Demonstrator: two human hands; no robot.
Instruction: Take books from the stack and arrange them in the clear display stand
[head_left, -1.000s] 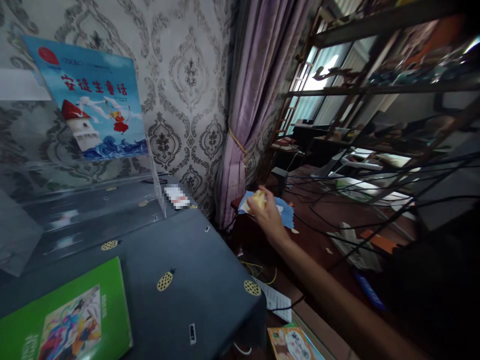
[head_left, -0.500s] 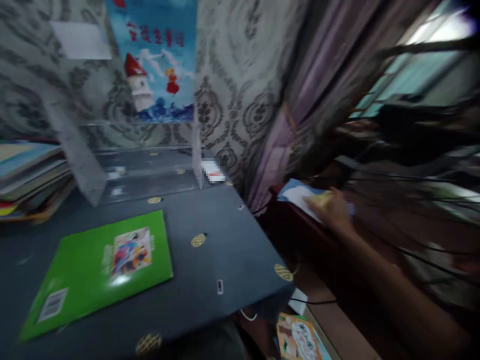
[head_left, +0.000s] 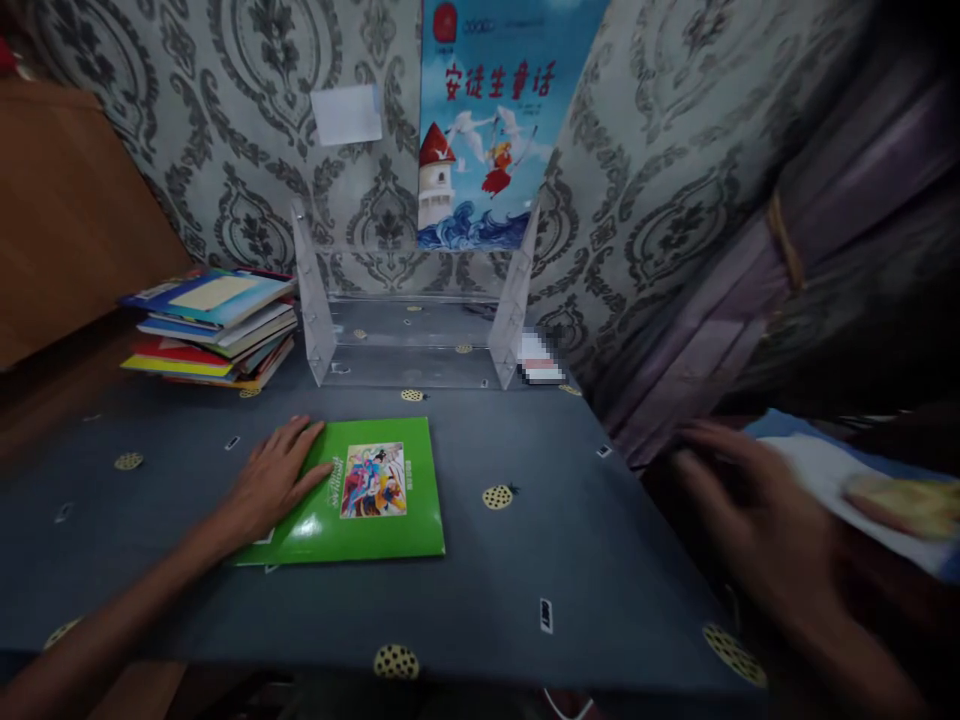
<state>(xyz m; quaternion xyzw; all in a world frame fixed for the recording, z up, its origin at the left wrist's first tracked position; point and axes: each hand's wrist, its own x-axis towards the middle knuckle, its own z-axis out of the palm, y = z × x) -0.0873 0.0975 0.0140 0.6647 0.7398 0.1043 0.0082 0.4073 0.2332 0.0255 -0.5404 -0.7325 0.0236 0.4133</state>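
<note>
My left hand (head_left: 270, 482) rests flat on the left part of a green book (head_left: 416, 505), fingers spread. The book lies on the dark grey tablecloth with a picture of colourful figures facing up. Beyond the table's right edge, my right hand (head_left: 765, 525) hangs in the air, smeared by motion, thumb and fingers apart with nothing visible between them. To its right, a crumpled yellowish cloth-like thing (head_left: 907, 503) lies on a white and blue sheet (head_left: 814, 458).
A clear acrylic rack (head_left: 313, 330) stands at the back of the table (head_left: 517, 590). Left of it is a stack of books (head_left: 217, 330). A small white and red object (head_left: 541, 360) sits behind on the right. A purple curtain (head_left: 720, 290) hangs beside a blue poster (head_left: 487, 130).
The view has swung to the right-hand side less, back over the table. My right hand has let go of the yellowish thing and moved left. My left hand has come onto the green book.
</note>
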